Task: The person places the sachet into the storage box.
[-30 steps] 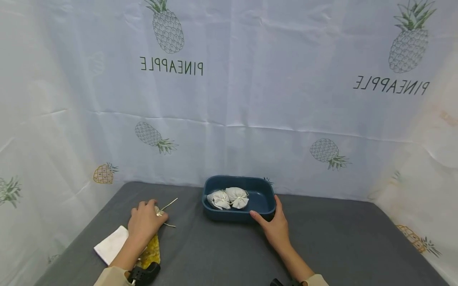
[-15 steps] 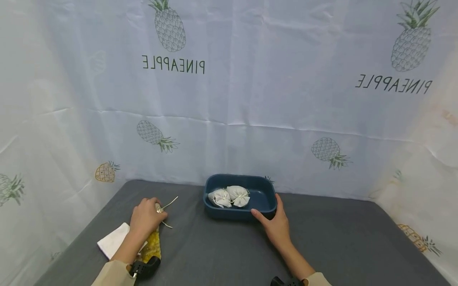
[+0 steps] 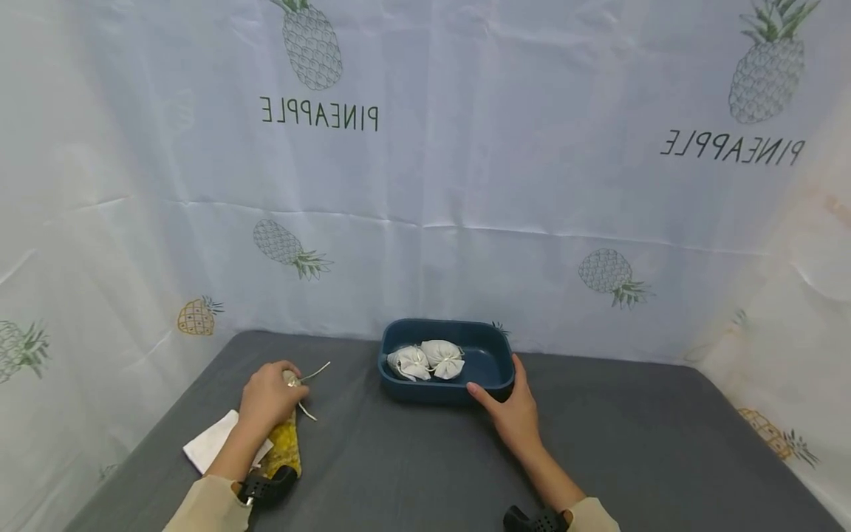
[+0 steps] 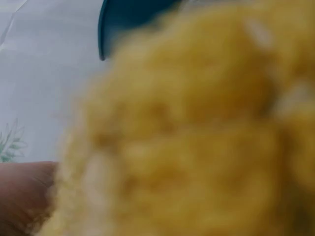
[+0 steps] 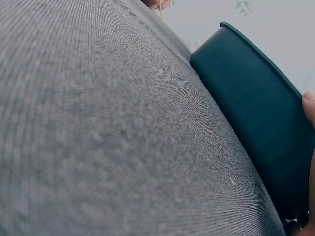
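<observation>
My left hand (image 3: 267, 397) grips the gathered neck of a mottled yellow pouch (image 3: 284, 448), whose body shows below the hand beside the wrist. Two pale drawstrings (image 3: 316, 372) stick out to the right of the fingers. Yellow, blurred and very close, the pouch fills most of the left wrist view. My right hand (image 3: 517, 420) holds a dark blue rectangular bin (image 3: 425, 393) by its right end, thumb at the front rim and fingers along the side. Inside the bin's left half lie two small white tied pouches (image 3: 409, 363), side by side.
A flat white cloth piece (image 3: 211, 442) lies under the left forearm. Grey cloth (image 3: 399, 473) covers the table. Behind it hangs a pale curtain (image 3: 425, 177) printed with pineapples, close to the bin's back side.
The head view has tilted slightly, so the scene sits a little higher. Against it, the left hand and drawstrings shift only slightly; the right hand stays on the bin.
</observation>
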Demonstrator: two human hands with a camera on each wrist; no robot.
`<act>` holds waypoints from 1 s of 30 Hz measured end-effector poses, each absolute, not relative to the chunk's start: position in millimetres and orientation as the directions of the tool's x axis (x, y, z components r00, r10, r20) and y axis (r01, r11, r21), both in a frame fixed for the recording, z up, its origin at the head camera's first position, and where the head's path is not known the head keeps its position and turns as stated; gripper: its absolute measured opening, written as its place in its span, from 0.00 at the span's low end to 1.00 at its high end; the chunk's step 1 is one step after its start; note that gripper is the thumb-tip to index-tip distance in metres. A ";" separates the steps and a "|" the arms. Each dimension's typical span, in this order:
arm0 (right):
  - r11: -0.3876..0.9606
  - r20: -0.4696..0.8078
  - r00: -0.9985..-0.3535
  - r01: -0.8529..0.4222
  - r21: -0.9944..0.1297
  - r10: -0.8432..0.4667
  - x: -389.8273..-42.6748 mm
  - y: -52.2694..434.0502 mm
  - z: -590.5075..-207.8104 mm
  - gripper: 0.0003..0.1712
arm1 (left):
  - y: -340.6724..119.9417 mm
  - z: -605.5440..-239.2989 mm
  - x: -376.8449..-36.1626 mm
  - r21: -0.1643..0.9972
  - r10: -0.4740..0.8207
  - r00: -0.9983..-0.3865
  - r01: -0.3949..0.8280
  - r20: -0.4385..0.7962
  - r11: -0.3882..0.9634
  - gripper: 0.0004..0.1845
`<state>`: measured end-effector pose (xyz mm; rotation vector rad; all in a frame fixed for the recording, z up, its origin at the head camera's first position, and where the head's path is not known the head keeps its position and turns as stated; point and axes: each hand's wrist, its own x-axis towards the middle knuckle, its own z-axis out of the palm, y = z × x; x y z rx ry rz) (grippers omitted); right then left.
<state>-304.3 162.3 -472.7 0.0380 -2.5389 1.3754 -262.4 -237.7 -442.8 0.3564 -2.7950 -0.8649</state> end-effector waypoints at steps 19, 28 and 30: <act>0.529 0.250 -0.965 -0.168 -0.832 0.086 -304.1 162.9 -472.6 0.63 | -223.9 -418.1 -260.6 0.648 -0.276 -0.935 -0.070 0.221 0.758 0.17; 0.532 0.261 -0.961 -0.176 -0.828 0.089 -303.3 162.5 -473.8 0.63 | -211.7 -400.3 -258.1 0.692 -0.219 -0.938 0.029 0.268 0.722 0.14; 0.532 0.263 -0.960 -0.177 -0.828 0.091 -303.4 162.2 -473.1 0.62 | -206.7 -393.5 -258.9 0.701 -0.200 -0.938 0.059 0.282 0.711 0.14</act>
